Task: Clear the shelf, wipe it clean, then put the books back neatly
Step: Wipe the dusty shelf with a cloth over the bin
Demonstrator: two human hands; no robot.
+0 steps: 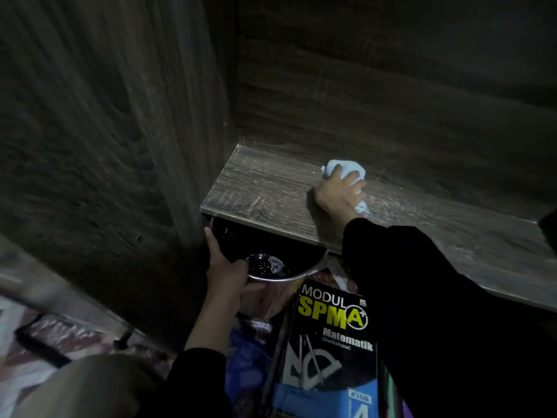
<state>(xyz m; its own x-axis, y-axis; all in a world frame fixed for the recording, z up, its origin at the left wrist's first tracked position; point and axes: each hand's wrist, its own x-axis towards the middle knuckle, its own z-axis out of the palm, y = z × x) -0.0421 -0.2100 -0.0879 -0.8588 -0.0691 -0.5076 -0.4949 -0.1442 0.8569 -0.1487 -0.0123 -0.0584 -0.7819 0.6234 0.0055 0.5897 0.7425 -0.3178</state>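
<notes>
Blue cloth (343,168) on shelf (265,188), in curled right hand (337,194); left hand (229,273) curled round, perhaps, a bowl (294,276).

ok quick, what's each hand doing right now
Left hand: grips the rim of the metal bowl below the shelf.
Right hand: holds the blue cloth on the shelf.

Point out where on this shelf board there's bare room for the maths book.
Bare shelf board lies between the left side panel and the right hand on the blue cloth, and again right of that hand. Below the front edge it is crowded: left hand holding a metal bowl, the book beside it.
</notes>
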